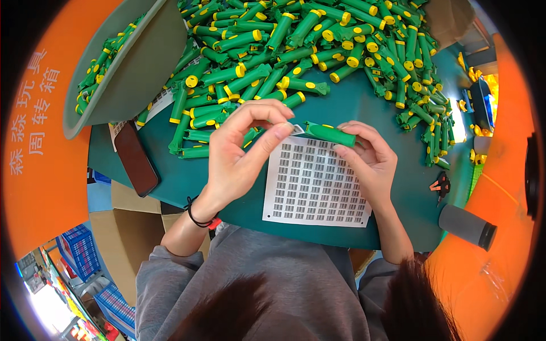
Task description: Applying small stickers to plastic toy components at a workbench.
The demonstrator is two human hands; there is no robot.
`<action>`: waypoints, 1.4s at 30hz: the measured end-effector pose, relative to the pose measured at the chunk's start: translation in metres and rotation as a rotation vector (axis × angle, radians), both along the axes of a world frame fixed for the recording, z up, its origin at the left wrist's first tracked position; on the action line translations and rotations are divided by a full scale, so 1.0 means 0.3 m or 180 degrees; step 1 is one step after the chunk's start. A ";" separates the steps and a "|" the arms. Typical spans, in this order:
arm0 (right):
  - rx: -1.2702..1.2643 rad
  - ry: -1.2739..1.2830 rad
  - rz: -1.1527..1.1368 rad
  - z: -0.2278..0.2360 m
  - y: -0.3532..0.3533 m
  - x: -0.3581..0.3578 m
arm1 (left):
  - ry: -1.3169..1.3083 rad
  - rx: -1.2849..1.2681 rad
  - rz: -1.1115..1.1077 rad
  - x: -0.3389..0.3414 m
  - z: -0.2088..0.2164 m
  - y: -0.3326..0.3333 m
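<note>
My right hand [372, 162] grips a green plastic tube [330, 133] with a yellow spot on its side, thumb below and fingers round its right end. Between the thumb and forefinger of my left hand [242, 145] is a small white sticker [297, 130], close to the tube's left end. Whether the sticker touches the tube I cannot tell. Under both hands lies a white sheet of printed labels [315, 196], its upper edge partly behind the tube. Just beyond the hands, a large pile of similar green tubes with yellow ends [256, 77] spreads over the table.
A grey-green basin [165, 62] of more tubes leans at the left. Below it lies a dark phone [135, 159]. A grey cylinder [466, 226] and small black scissors [440, 185] lie on the right. An open cardboard box [133, 238] stands below the green table's [398, 210] left edge.
</note>
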State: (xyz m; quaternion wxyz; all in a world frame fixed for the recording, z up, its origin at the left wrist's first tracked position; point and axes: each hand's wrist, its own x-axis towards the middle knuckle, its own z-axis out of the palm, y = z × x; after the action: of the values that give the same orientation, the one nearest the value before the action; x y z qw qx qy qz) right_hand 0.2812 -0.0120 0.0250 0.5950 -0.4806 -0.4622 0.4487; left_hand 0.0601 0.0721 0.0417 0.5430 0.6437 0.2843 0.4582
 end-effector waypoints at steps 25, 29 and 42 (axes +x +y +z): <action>0.0994 -0.3806 -0.0331 0.001 0.283 0.013 | 0.0090 -0.0219 0.0148 -0.025 0.006 -0.011; 0.0651 -0.3733 0.0123 0.026 0.306 0.004 | 0.0032 -0.0265 0.0266 -0.032 0.023 -0.014; -0.0624 0.1333 0.0308 0.031 -0.022 -0.054 | -0.0606 -0.0641 -0.0138 0.109 0.018 -0.070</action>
State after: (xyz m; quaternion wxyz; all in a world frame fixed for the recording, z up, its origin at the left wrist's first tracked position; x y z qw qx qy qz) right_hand 0.2650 -0.0185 0.0342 0.6061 -0.4098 -0.3054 0.6094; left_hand 0.0927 0.0510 0.0470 0.6392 0.5456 0.2621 0.4745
